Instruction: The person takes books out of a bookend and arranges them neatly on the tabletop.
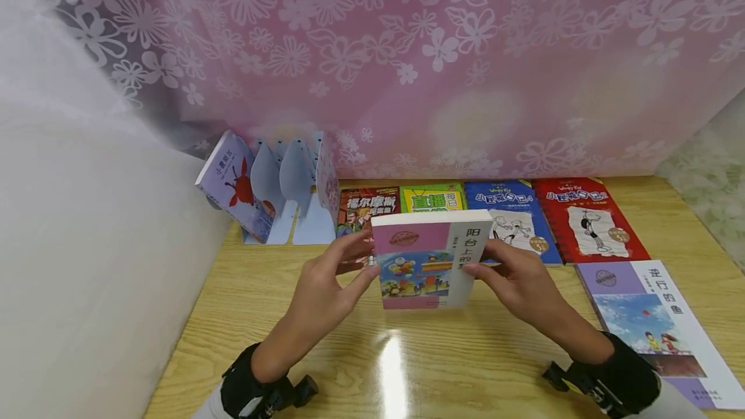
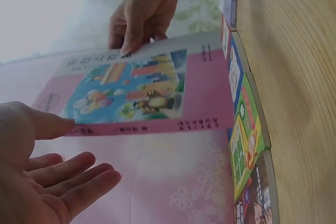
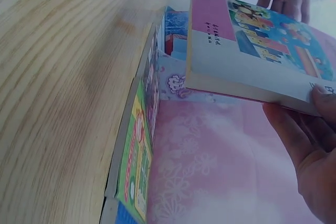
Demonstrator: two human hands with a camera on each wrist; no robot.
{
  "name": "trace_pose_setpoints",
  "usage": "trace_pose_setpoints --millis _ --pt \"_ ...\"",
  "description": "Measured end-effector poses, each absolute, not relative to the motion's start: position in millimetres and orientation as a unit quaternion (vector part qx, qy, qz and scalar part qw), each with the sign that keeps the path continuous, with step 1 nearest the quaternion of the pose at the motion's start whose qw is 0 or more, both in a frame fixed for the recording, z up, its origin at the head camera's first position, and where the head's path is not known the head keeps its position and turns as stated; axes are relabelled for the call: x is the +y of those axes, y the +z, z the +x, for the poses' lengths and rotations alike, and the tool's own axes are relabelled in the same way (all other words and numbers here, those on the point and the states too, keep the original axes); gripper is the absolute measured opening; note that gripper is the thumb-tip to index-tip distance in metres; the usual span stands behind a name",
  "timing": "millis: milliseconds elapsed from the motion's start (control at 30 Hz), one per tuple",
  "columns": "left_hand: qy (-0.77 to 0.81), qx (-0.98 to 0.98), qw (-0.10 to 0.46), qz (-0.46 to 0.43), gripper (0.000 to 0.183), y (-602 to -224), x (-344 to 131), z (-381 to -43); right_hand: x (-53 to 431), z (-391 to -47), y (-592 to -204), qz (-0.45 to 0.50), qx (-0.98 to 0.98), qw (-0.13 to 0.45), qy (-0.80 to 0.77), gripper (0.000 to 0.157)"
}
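A thick paperback book point(image 1: 416, 277) with a pink, white and blue picture cover is held above the table, front cover towards me. My right hand point(image 1: 524, 283) grips its right edge, thumb on the white part of the cover and fingers behind, as the right wrist view also shows. My left hand point(image 1: 328, 290) is at the left side. In the left wrist view its thumb point(image 2: 52, 124) touches the spine edge, while its other fingers point(image 2: 79, 182) are spread loosely, apart from the book.
A pale blue bookend rack point(image 1: 305, 212) stands at the back left with a book point(image 1: 233, 180) leaning in it. Along the back lie a dark red book point(image 1: 355, 202), a green book point(image 1: 431, 196), a blue book point(image 1: 512, 212) and a red book point(image 1: 588, 212). A purple-white book point(image 1: 663, 328) lies at right.
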State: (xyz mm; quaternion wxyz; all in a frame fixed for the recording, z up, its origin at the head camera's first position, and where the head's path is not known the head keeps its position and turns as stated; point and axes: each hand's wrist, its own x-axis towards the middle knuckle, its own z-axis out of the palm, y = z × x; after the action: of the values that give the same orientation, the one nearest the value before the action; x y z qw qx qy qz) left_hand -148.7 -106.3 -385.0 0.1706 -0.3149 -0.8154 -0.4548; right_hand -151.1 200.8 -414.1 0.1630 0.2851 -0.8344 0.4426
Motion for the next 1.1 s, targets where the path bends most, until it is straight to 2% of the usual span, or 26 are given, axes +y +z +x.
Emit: trace_pose_setpoints --millis 267,600,1100 --pt "-0.419 -0.832 0.223 -0.288 0.054 -391.4 -119.6 -163.5 216.3 -146.1 -415.6 0.236 -0.861 0.148 0.426 0.040" --pt "-0.413 -0.834 0.296 -0.214 0.069 -387.5 -150.7 -185.6 236.7 -136.7 -415.1 0.185 -0.880 0.124 0.419 0.038" --pt "-0.401 -0.839 0.344 -0.128 0.068 -402.8 -184.9 -220.9 268.9 -125.6 -417.1 0.141 -0.902 0.067 0.404 0.034"
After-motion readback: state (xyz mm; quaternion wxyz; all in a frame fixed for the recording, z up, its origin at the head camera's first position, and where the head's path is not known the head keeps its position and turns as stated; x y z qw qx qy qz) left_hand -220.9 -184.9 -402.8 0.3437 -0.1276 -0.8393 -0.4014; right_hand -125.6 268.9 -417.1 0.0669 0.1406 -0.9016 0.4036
